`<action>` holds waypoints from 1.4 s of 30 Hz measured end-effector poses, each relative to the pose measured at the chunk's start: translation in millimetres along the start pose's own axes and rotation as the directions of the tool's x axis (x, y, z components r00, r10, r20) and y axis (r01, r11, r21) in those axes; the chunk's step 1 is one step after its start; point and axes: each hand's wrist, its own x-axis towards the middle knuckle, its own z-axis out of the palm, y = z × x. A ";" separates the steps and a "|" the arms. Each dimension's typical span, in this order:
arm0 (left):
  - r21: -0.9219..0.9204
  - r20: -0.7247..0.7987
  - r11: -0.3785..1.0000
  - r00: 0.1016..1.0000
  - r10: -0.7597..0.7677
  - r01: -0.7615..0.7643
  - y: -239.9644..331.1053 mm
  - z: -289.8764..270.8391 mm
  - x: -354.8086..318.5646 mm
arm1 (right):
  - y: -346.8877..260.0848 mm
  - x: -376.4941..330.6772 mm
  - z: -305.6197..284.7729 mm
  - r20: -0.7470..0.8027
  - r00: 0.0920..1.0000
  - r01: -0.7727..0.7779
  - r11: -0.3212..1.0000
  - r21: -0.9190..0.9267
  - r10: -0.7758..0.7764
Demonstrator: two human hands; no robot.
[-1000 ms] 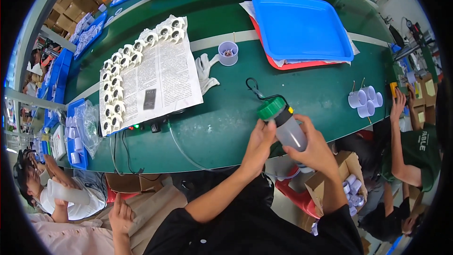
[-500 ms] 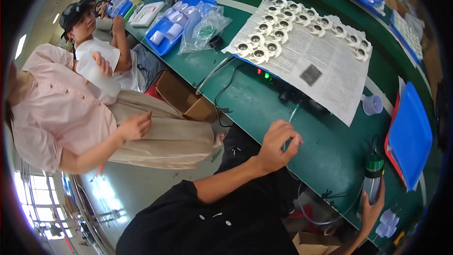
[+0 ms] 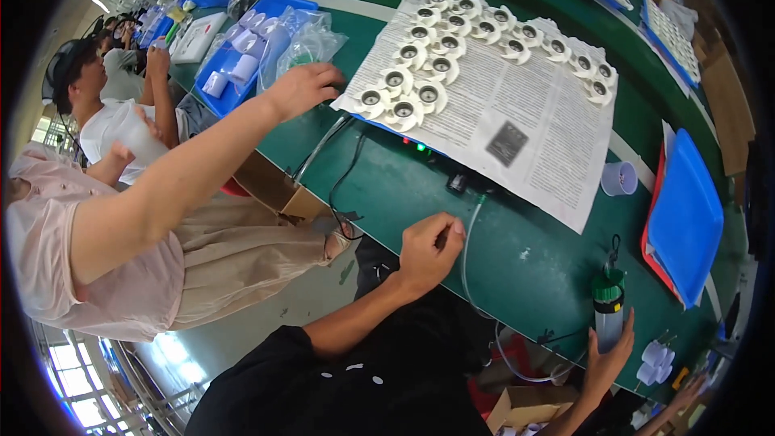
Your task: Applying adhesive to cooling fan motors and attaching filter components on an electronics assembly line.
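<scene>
At the far left end of the long green work table [image 3: 517, 266], a co-worker's hand [image 3: 300, 87] rests with curled fingers beside a clear plastic bag [image 3: 311, 40] and a blue tray of white cylinders [image 3: 234, 64]. The person's left hand [image 3: 428, 250] is at the near edge, its fingers pressed together in a pinch on a thin clear tube [image 3: 467, 250], probably to keep it from sliding. White plastic impellers [image 3: 452, 40] lie in rows on a sheet of newspaper [image 3: 525, 137], which protects the table. Near the right near edge, the right hand [image 3: 607, 355] is wrapped around a clear bottle with a green cap [image 3: 607, 307], holding it upright. A blue flat tray [image 3: 686, 218] lies beyond.
</scene>
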 end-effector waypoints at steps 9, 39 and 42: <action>-0.052 0.027 0.998 0.999 0.037 -0.035 4.3 -10.8 -0.6 | 6.3 -13.3 11.9 -0.192 0.974 0.077 0.976 -0.203 -0.117; 0.025 -0.044 1.000 0.999 -0.010 0.011 -5.0 1.5 1.9 | 158.6 17.4 -32.9 -0.352 0.901 -0.341 0.917 -0.207 0.255; 0.040 -0.017 0.999 1.000 0.009 -0.008 -7.5 -2.5 0.5 | 127.3 19.8 -34.1 -0.395 0.918 -0.139 0.965 -0.223 0.041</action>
